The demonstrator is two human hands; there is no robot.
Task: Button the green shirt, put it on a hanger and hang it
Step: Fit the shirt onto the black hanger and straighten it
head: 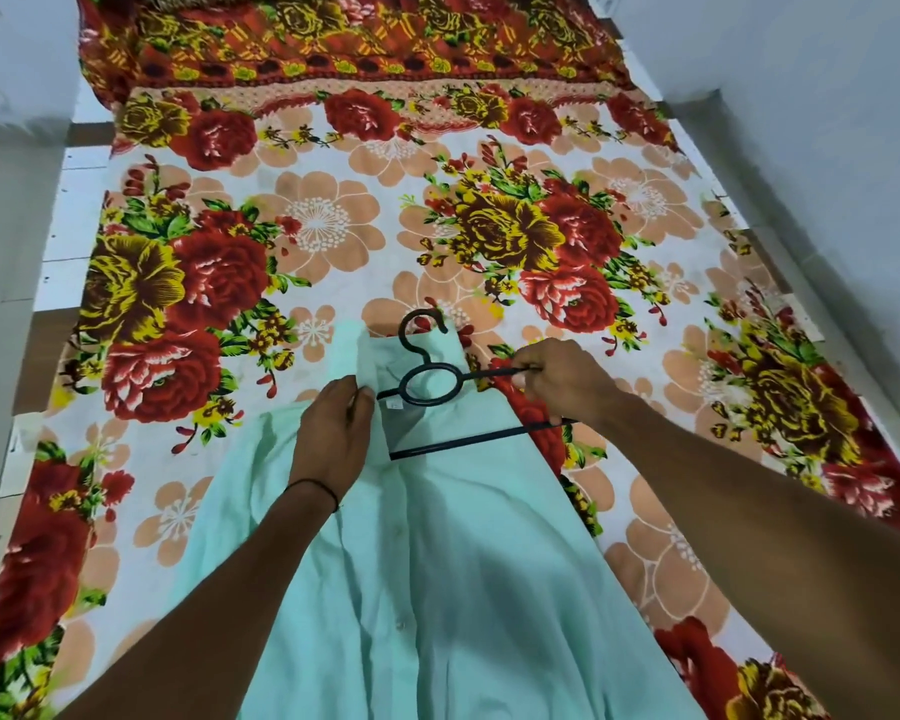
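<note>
You are leaning over a bed covered with a flowered bedsheet (333,226), and the green shirt (437,589) is lying flat on it, front up, with its collar pointing away from you and its hem running out of view at the bottom edge. Its buttons (400,625) are showing in a line down the middle, though whether each one is done up is hard to tell.

A black hanger (489,375) is lying across the collar. Its hook (422,315) is pointing away from you, just past the collar, and its lower bar (479,440) is crossing the shirt below the neck opening. The hanger's left end is disappearing under the fabric at the neck, while its right end is sticking out past the shirt's edge over the bedsheet.

Your left hand (333,433) is gripping the left side of the collar, fingers curled around the cloth and thumb pressing on top. A dark thread (315,485) is circling that wrist. Your right hand (562,381) is pinching the hanger's upper right arm between thumb and fingers, the other fingers curling underneath.

A folded red patterned blanket (359,39) is lying across the far end of the bed.
</note>
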